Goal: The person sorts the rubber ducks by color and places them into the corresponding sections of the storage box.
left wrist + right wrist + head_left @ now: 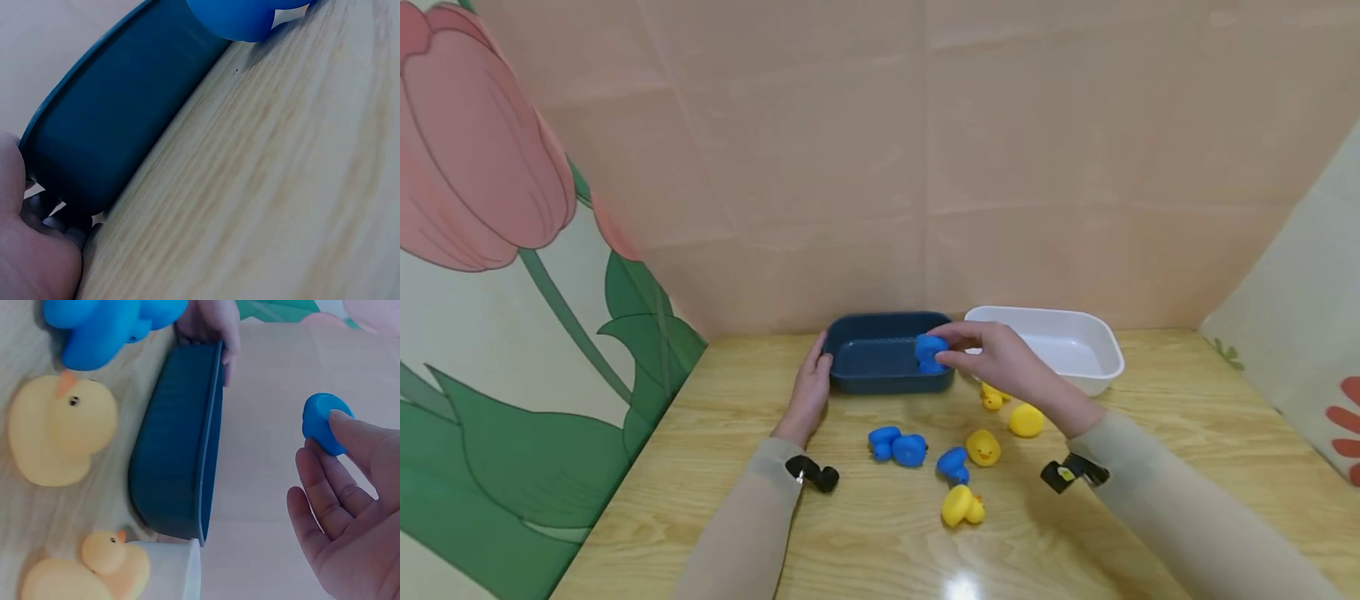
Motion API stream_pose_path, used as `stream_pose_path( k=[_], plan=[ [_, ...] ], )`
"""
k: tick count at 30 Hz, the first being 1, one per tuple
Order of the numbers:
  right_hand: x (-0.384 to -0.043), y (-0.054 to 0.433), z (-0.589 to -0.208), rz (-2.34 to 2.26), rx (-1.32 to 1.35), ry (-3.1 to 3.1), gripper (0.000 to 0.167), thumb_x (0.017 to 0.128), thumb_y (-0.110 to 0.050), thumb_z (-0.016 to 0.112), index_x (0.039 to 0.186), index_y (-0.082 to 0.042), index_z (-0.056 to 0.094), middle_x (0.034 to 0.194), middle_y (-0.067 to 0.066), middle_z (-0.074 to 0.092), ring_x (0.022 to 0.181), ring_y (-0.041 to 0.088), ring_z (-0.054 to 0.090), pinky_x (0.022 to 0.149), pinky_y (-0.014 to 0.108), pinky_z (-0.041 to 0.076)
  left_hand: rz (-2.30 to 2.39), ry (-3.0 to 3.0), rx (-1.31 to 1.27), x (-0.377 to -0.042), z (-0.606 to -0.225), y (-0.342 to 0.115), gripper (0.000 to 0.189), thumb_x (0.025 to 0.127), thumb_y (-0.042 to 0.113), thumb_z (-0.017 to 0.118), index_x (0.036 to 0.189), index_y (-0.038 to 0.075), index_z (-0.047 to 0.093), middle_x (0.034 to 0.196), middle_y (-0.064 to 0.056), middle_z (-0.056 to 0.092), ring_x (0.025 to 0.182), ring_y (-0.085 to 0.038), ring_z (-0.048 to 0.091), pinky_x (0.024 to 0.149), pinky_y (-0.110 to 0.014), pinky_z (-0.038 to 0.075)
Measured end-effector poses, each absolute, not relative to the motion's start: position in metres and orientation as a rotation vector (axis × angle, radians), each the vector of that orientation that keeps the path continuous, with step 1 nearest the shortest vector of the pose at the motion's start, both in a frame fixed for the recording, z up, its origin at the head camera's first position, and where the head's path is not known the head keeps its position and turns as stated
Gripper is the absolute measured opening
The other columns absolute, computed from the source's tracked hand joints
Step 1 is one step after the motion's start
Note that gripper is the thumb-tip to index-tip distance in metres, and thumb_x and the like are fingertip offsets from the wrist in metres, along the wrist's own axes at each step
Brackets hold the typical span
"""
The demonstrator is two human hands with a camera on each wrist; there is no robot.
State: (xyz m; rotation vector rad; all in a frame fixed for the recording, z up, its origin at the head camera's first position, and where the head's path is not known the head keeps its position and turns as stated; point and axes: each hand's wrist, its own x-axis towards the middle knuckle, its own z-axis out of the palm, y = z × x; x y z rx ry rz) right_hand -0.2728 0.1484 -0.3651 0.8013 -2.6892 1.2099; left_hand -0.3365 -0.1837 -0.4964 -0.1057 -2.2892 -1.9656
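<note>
In the head view's centre, the right hand [1000, 358] pinches a blue duck [929, 354] over the right end of the dark tray [887, 383], its grip narrow. The left hand [810, 387] holds the tray's left end, its grip around the corner. This looks like placing; the next move likely calls for lowering, then loosening the right grip.

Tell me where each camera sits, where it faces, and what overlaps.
Head: on the head, facing forward and down at the table, blue tray, white tray; left hand, right hand and sleeves show.
Left wrist: on that wrist, facing along the blue tray's side; part of the left hand shows.
Right wrist: on that wrist, facing a yellow duck and the blue tray; both hands show.
Both wrist views share the blue tray and left hand.
</note>
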Motion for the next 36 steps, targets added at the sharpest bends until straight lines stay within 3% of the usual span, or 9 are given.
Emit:
stream_pose_path(
  k=[8,23,36],
  plan=[
    [-0.289,0.141,-0.353,1.262,0.717,-2.685,0.039,0.106,-0.027,0.079,0.142,-0.014,0.076,0.125,0.004,0.079,0.116,0.026,0.074,0.099,0.049,0.062,-1.961,-2.282,-0.105,-0.337,-0.495,-0.185,0.059,0.119,0.022,0.042,0.176,0.022,0.031,0.181,-0.001,0.027,0.168,-0.028,0.018,0.134,-0.053,0.017],
    [-0.323,0.136,-0.349,1.321,0.588,-2.677,0.048,0.110,-0.034,0.072,0.151,-0.010,0.067,0.142,0.016,0.070,0.127,0.035,0.065,0.108,0.054,0.055,-1.974,-2.280,-0.097,-0.336,-0.495,-0.184,0.058,0.119,0.021,0.041,0.177,0.023,0.031,0.181,0.000,0.027,0.167,-0.027,0.019,0.134,-0.052,0.017],
    [-0.345,0.126,-0.362,1.326,0.547,-2.671,0.043,0.110,-0.027,0.072,0.147,-0.005,0.069,0.132,0.019,0.071,0.119,0.037,0.066,0.104,0.052,0.057,-1.950,-2.299,-0.104,-0.336,-0.498,-0.184,0.058,0.119,0.023,0.043,0.176,0.028,0.032,0.180,0.002,0.028,0.167,-0.026,0.019,0.134,-0.052,0.018]
  ],
)
